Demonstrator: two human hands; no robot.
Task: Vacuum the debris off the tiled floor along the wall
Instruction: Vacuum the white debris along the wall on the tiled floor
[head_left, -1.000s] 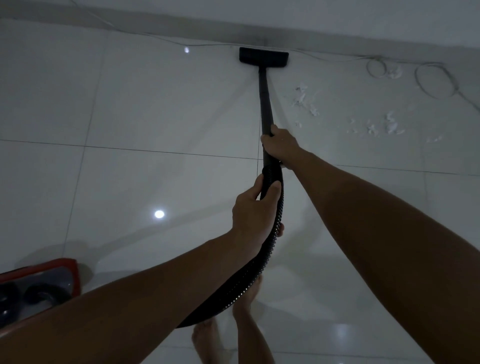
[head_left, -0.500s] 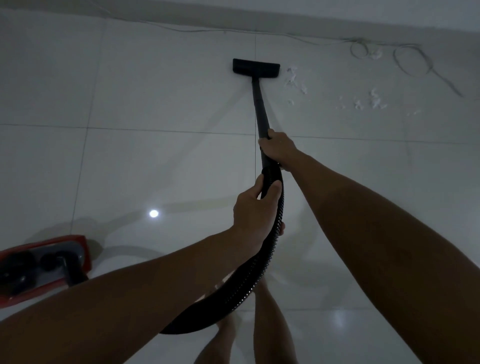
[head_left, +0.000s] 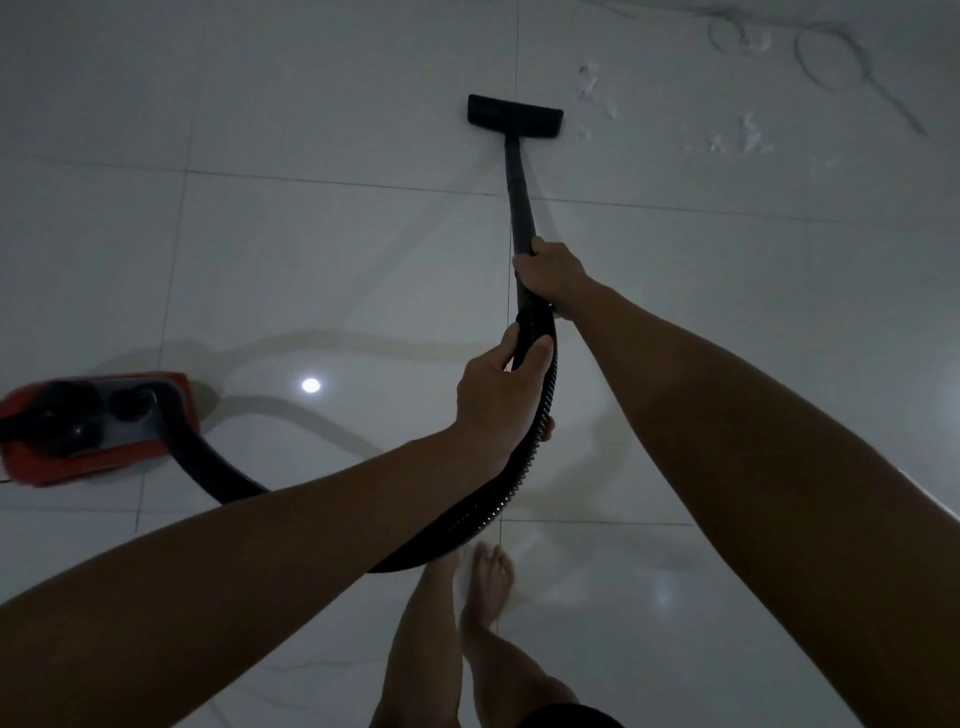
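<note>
Our right hand (head_left: 550, 273) grips the stiff wand (head_left: 517, 187); left hand (head_left: 498, 397) wraps the bendy hose (head_left: 524, 457). Light, easily steered.

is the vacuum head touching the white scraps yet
Apart. The head view shows bare tile between the vacuum head and the nearest white scraps to its right.

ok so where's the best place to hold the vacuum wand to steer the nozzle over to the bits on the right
Grip the rigid wand low on its straight tube from above, as the right hand does, and the ribbed cuff where the hose joins, as the left hand does. The stiff tube probably turns the nozzle toward the debris best; the hose would just bend.
</note>
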